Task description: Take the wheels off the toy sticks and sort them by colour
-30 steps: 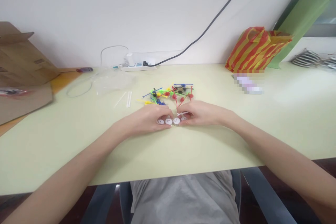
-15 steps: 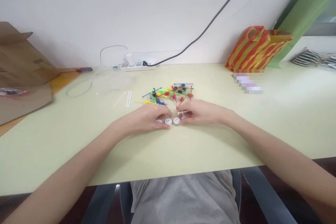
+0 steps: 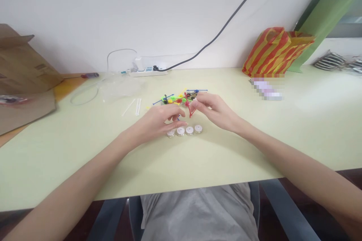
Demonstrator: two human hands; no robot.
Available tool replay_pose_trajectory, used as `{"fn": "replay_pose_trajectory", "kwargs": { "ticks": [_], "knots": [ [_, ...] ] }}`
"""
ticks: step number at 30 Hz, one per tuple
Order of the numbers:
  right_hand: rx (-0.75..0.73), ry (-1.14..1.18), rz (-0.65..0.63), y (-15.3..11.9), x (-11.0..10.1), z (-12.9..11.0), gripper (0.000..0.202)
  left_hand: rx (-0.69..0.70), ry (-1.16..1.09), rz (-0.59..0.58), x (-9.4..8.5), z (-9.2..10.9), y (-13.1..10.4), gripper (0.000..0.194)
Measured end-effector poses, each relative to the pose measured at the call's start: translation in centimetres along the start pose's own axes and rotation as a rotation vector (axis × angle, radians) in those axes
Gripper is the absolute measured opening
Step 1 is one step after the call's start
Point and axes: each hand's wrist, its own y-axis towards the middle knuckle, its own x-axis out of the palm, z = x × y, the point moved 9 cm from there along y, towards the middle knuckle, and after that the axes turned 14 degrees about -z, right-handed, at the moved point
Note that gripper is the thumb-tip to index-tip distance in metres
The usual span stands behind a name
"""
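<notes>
Several white round pieces [image 3: 189, 131] stand in a row on the pale table. Just behind the left end of that row is my left hand [image 3: 166, 119], its fingers apart and nothing seen between them. My right hand [image 3: 216, 111] is over the right side of a colourful pile of rods and connectors [image 3: 179, 99], fingertips pinched together near a red rod piece [image 3: 187, 103]. What those fingertips hold is too small to make out. White rods [image 3: 138, 107] lie to the left of the pile.
A cardboard box [image 3: 25, 60] stands at the left. Along the wall are a power strip [image 3: 149, 70] with a black cable and a clear plastic bag [image 3: 121, 84]. A red and yellow striped bag [image 3: 271, 52] stands at the back right, a pixelated item [image 3: 267, 88] before it.
My right hand has moved up and back from the white round pieces to the pile. The rightmost round piece now stands uncovered in the row. My left hand has shifted slightly and its fingers have loosened.
</notes>
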Motion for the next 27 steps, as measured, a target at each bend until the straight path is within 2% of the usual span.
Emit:
{"fn": "replay_pose_trajectory", "kwargs": {
  "ticks": [3,7,12,17,20,23,25,27],
  "knots": [
    [0.005,0.059,0.089,-0.2,0.2,-0.6,0.052,0.039,0.039,0.039,0.0,0.7,0.2,0.027],
    [0.038,0.245,0.034,-0.1,2.0,-0.3,0.055,0.065,0.082,0.038,0.7,1.3,0.4,0.032],
    [-0.051,0.443,0.007,0.2,2.7,-0.1,0.045,0.079,0.100,0.079,0.9,1.6,0.4,0.035],
    [-0.021,0.553,0.055,0.2,2.3,1.0,0.034,0.106,0.186,0.146,0.2,1.3,0.3,0.033],
    [0.003,0.542,0.152,0.1,1.2,1.7,0.025,-0.018,0.292,0.217,-1.5,-0.8,-0.2,0.034],
    [0.029,0.478,0.235,-0.1,0.1,2.8,0.022,-0.206,0.429,0.306,-4.6,-4.1,-1.8,0.034],
    [0.058,0.418,0.253,-0.2,-0.3,3.6,0.021,-0.382,0.534,0.380,-7.1,-6.7,-3.4,0.039],
    [0.094,0.373,0.256,-0.1,-0.4,4.6,0.021,-0.547,0.602,0.355,-8.8,-9.4,-4.7,0.042]
  ]
}}
